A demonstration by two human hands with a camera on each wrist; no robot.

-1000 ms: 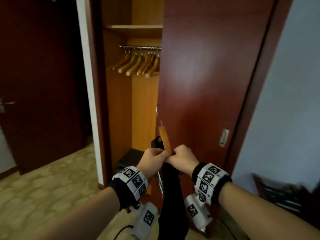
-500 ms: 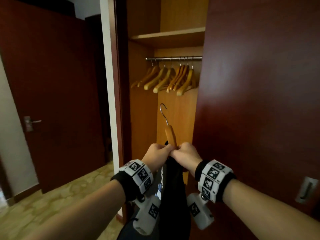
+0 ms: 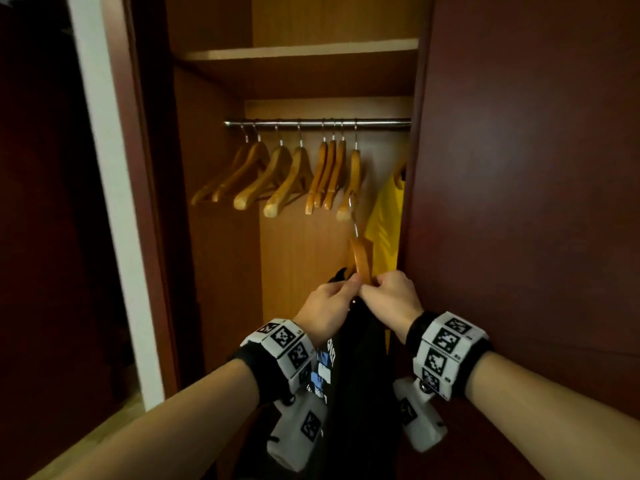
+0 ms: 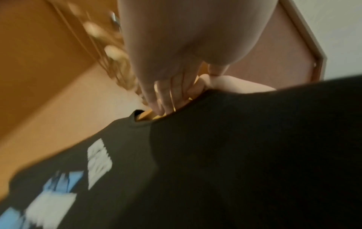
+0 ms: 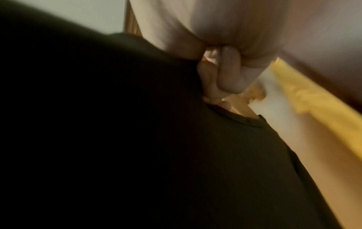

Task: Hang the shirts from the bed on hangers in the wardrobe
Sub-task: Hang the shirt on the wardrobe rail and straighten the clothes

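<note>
Wardrobe open ahead of us, rail up high with a row of bare wooden hangers and a yellow shirt already hung at the right end. Our left hand and right hand both grip the wooden hanger at the collar of the black shirt, which drapes down between our wrists. Its hook sits well below the rail, in front of the hanging row. Risks from here, as we judge them: the hook could snag a neighbouring hanger on the way up, the collar could slide off one shoulder, or the narrow gap beside the yellow shirt could crowd the landing.
</note>
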